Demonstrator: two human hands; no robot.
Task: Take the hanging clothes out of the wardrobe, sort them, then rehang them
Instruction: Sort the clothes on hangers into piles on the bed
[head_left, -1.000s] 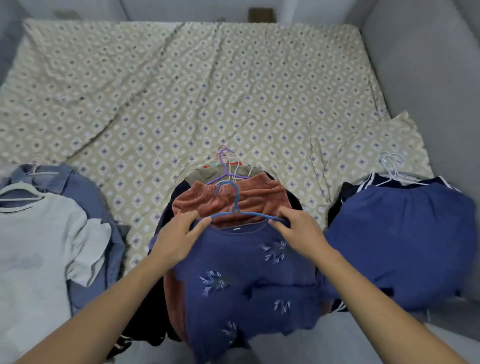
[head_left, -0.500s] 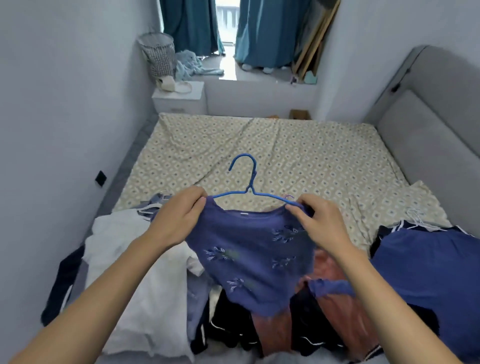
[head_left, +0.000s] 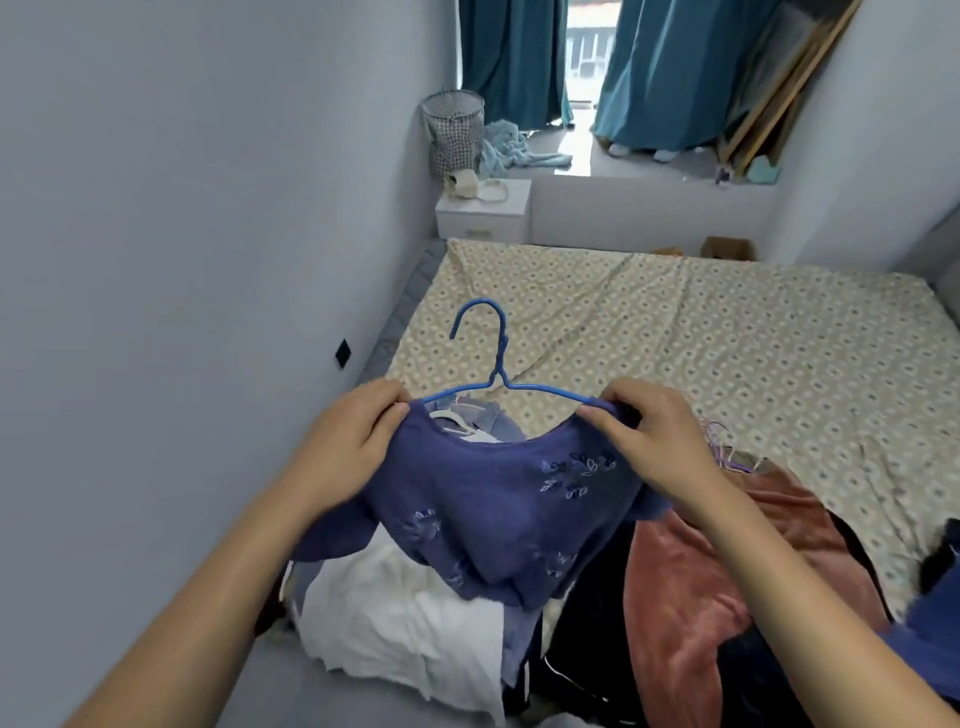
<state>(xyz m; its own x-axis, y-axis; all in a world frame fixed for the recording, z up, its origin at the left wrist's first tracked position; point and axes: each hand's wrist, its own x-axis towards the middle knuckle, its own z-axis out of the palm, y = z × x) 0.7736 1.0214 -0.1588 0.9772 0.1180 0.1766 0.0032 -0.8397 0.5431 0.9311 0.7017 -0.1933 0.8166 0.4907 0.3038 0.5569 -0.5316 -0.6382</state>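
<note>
Holding up: the blue embroidered top (head_left: 498, 499) on its blue wire hanger (head_left: 493, 374), lifted clear above the piles at the near edge of the bed, hook pointing to twelve o'clock.
Left hand (head_left: 345, 447): at nine o'clock of the top, fingers curled round the shoulder seam and the hanger's end, pinching cloth to wire, likely so it can't slide off.
White garment (head_left: 410, 613): lying under the raised top at seven o'clock, a white hanger (head_left: 452, 418) peeping out behind the neckline; this looks like one sorted pile.
Right hand (head_left: 652, 441): at three o'clock of the top, thumb and fingers clamped on the other shoulder, keeping the hanger level and the top spread for a look.
Rust-red garment (head_left: 691, 577): heaped at five o'clock over dark clothes, seemingly another pile.
Bed (head_left: 727, 338): patterned sheet, rumpled, running away to twelve o'clock.
Room: grey wall at nine o'clock, white bedside cabinet (head_left: 483, 210) and mesh laundry basket (head_left: 454, 132) at eleven, teal curtains (head_left: 660, 67) at twelve.
Stage: sorting, I'd judge; rehanging not yet begun.
</note>
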